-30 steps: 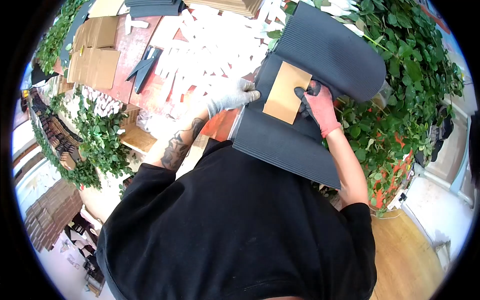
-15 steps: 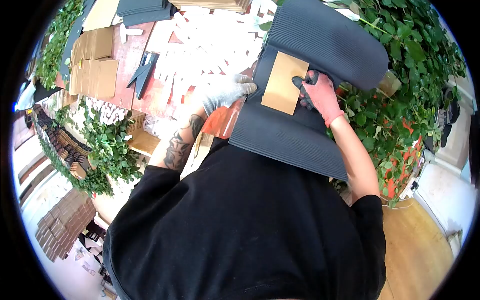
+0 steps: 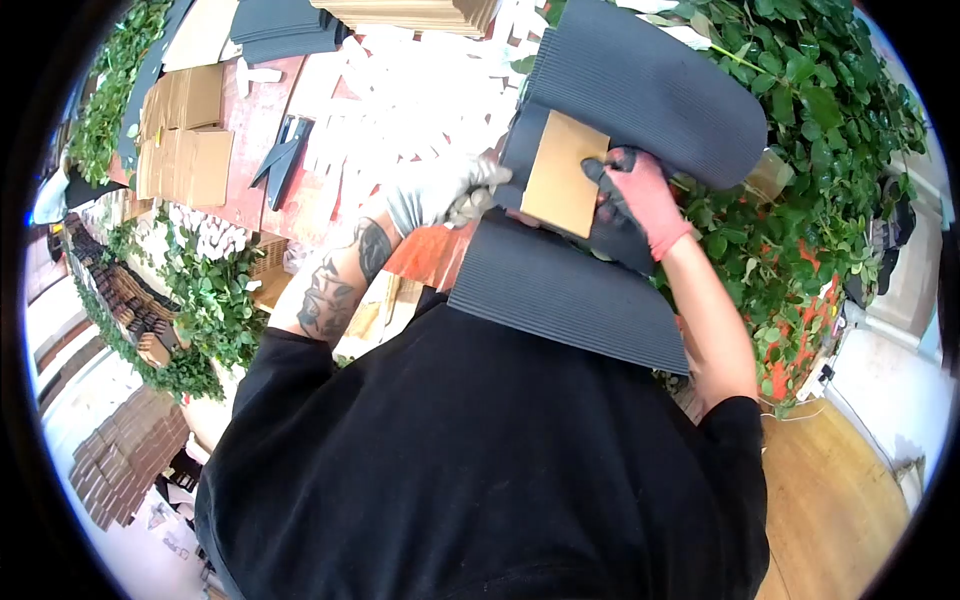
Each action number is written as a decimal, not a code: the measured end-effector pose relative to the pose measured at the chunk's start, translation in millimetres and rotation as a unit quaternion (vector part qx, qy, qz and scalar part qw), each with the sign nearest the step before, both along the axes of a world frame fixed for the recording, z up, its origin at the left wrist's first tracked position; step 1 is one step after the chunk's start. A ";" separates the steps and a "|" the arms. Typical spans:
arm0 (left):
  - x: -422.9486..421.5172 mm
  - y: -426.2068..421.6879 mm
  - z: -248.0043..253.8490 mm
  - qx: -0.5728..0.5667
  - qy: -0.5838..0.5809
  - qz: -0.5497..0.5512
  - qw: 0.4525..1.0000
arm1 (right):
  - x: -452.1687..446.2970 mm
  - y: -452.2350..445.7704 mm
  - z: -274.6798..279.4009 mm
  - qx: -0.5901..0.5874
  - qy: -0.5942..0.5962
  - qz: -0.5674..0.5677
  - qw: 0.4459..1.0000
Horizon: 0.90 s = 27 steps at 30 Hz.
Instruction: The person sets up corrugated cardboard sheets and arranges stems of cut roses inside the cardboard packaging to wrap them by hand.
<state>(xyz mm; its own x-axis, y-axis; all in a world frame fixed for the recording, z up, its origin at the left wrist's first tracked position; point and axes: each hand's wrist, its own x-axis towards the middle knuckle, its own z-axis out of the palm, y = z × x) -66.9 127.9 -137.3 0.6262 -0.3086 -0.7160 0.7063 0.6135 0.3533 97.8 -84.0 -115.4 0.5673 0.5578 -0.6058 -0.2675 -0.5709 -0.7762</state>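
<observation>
A dark ribbed sheet (image 3: 650, 95) lies across the right half of the view, its lower flap reaching down to my black shirt. On its middle rests a tan cardboard rectangle (image 3: 565, 175). My right hand (image 3: 632, 195), in a pink and black glove, grips the cardboard's right edge, thumb on top and fingers curled at the side. In a pale grey glove, my left hand (image 3: 450, 192) is at the sheet's left edge with its fingers bent together; what they pinch is too small to make out.
Leafy stems (image 3: 820, 110) crowd the right side. White strips (image 3: 400, 100) cover the red table (image 3: 240, 185). Dark scissors (image 3: 283, 162), cardboard pieces (image 3: 185, 165), a dark stack (image 3: 285, 28) and a tan stack (image 3: 415, 14) lie farther left and back. More foliage (image 3: 205, 300) is at left.
My left hand has curled its fingers and shifted slightly down and left. The sheet's lower flap has separated a little from the cardboard, which my right hand still holds.
</observation>
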 end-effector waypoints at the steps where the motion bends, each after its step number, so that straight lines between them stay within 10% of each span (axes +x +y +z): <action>1: 3.7 4.7 1.7 0.022 -0.025 -0.044 0.998 | 4.0 3.6 2.9 -0.009 -0.012 0.010 1.000; 8: 8.4 2.9 11.0 0.448 -0.353 -0.416 0.708 | -6.9 -4.8 -16.0 -0.087 -0.088 0.066 0.990; 11: 13.5 -6.1 25.2 0.430 -0.148 -0.358 0.815 | -11.4 -3.7 -4.7 -0.060 -0.093 0.046 0.993; 17: 7.5 -12.4 -2.3 0.421 -0.132 -0.278 0.853 | 3.1 -9.4 6.6 0.010 0.088 0.043 0.995; 27: 12.5 -14.2 13.2 0.476 -0.100 -0.328 0.810 | -2.0 -6.7 -0.1 0.069 0.065 0.024 0.995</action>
<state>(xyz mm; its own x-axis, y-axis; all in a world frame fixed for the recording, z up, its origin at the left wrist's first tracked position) -54.4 113.8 -124.1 0.6832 0.0103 -0.7302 0.6408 -0.4880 0.5927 95.8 -90.6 -115.5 0.4592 0.6659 -0.5879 -0.3466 -0.4751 -0.8088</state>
